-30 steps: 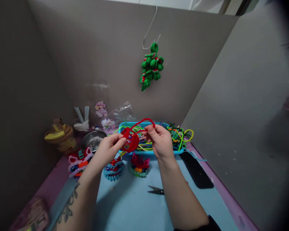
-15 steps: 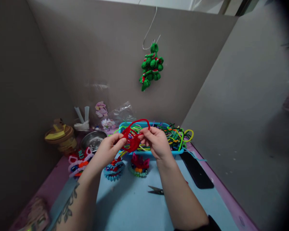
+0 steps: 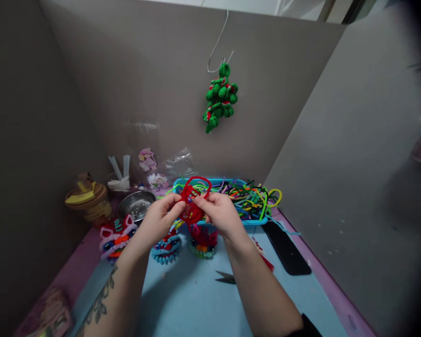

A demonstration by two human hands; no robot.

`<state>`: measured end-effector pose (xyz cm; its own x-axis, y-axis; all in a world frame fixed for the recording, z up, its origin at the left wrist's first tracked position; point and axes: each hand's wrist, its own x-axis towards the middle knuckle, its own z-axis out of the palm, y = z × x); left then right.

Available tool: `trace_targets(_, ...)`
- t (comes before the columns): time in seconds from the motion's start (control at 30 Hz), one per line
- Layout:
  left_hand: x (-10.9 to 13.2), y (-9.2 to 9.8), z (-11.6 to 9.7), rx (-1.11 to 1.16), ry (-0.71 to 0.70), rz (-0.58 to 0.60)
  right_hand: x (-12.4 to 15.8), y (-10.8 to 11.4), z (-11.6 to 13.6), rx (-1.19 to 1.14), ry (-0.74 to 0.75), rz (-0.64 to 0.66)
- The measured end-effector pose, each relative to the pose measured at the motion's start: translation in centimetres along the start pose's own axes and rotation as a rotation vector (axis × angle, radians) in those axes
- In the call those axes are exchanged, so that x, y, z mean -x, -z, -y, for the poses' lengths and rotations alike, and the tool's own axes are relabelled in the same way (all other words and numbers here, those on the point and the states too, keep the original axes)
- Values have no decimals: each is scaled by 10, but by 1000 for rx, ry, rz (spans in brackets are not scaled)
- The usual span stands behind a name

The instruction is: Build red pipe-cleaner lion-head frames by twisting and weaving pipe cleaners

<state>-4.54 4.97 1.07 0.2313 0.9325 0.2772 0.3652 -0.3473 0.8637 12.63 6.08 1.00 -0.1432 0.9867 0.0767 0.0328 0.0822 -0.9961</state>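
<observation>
A bent and looped red pipe cleaner piece [image 3: 192, 214] is held up between both hands, above the table. My left hand [image 3: 163, 213] pinches its left side with thumb and fingers. On its right side, my right hand [image 3: 221, 210] grips it, thumb laid over the front. A loop of the red pipe cleaner arches above the fingertips. Below the hands stand a blue pipe cleaner figure [image 3: 166, 248] and a green and magenta one [image 3: 202, 243]. A pink and lilac figure [image 3: 117, 241] sits left of my left forearm.
A blue basket [image 3: 224, 223] of coloured pipe cleaners is behind the hands. Scissors [image 3: 225, 277] lie partly under my right forearm, near a black phone-like slab [image 3: 287, 250]. A metal bowl [image 3: 136, 206] and lidded pot [image 3: 89, 201] stand left. A green ornament [image 3: 221, 96] hangs above.
My right hand has moved left, closer to my left hand, and its thumb now lies over the red piece. The red loop has shifted left and become rounder.
</observation>
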Motion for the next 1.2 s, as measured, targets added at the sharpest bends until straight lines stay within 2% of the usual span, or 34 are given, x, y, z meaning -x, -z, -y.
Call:
trace_targets(0.13,-3,-3,3,118,47,-91,-7,7,-4,-67,47,-15)
trace_targets(0.27,-6,-6,11,269,96,-222,-6,8,-5,-31,215,-199)
trace_targets(0.4,-8,-8,15,327,111,-304,6,5,3,226,385,-154)
trace_targets(0.57,-7,-10,9,204,87,-281,8,3,3,639,707,-180)
trace_targets(0.67,-6,-12,6,121,76,-264,6,-1,-1,798,786,-153)
trace_targets(0.77,-5,-13,5,55,74,-277,6,-3,-3,831,831,-139)
trace_targets(0.87,-5,-12,5,33,86,-296,4,0,-3,649,751,-276)
trace_targets(0.93,-5,-11,4,68,88,-284,0,5,-4,451,574,-372)
trace_targets(0.97,-5,-10,4,94,81,-271,-3,8,-5,352,474,-375)
trace_targets(1.07,-4,-10,1,150,48,-209,-11,12,-8,108,264,-232)
trace_targets(1.13,-3,-11,0,148,36,-159,-13,13,-9,35,222,-147)
trace_targets(1.2,-2,-11,1,120,32,-111,-13,12,-8,29,231,-140)
